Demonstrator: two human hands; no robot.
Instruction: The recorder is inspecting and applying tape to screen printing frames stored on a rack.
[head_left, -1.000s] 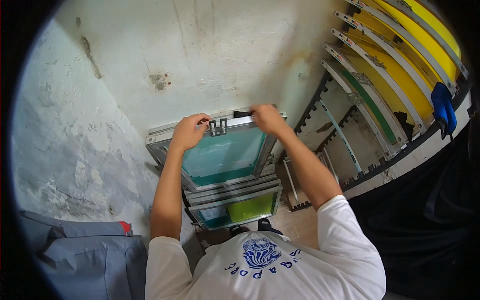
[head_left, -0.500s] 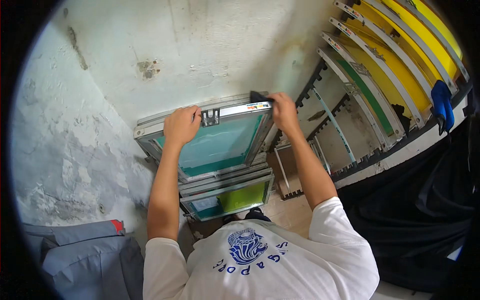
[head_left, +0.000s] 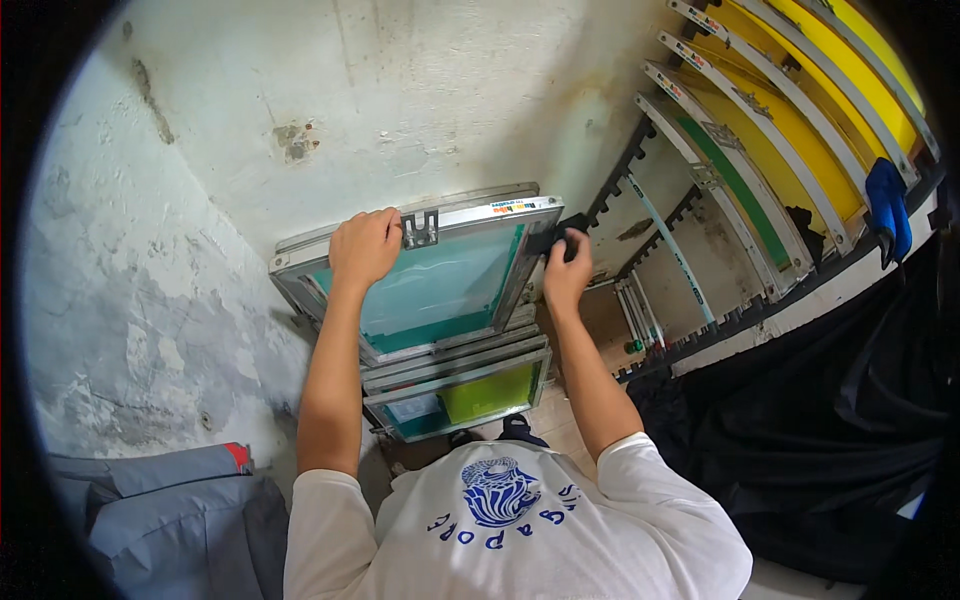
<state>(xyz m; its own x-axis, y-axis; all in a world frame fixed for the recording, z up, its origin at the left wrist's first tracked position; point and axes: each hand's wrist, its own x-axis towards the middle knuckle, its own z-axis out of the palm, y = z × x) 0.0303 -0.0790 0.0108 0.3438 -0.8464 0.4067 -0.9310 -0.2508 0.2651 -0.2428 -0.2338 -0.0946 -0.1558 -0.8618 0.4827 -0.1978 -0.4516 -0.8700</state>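
A silk-screen printing frame point(head_left: 440, 285), metal-edged with teal mesh, leans near the wall in a stack of similar frames. My left hand point(head_left: 366, 247) is closed over the left part of its top bar, beside a metal clip point(head_left: 420, 229). Bunched in the closed fingers of my right hand point(head_left: 568, 272) is a black cloth point(head_left: 556, 236), which lies against the frame's right side bar near the upper corner. Lower down, nearer my feet, stand several more frames, the front one with a lime-green and teal screen point(head_left: 480, 398).
To the right, a black notched rack point(head_left: 725, 326) holds several frames with yellow and green screens point(head_left: 758, 190). A blue cloth point(head_left: 886, 205) hangs on its edge. Black fabric point(head_left: 800, 440) drapes below. Grey fabric point(head_left: 185, 520) lies at lower left. A worn wall point(head_left: 420, 100) rises behind.
My right hand has moved with the black cloth from the right end of the top bar, round the corner and down onto the side bar. My left hand stays on the top bar.
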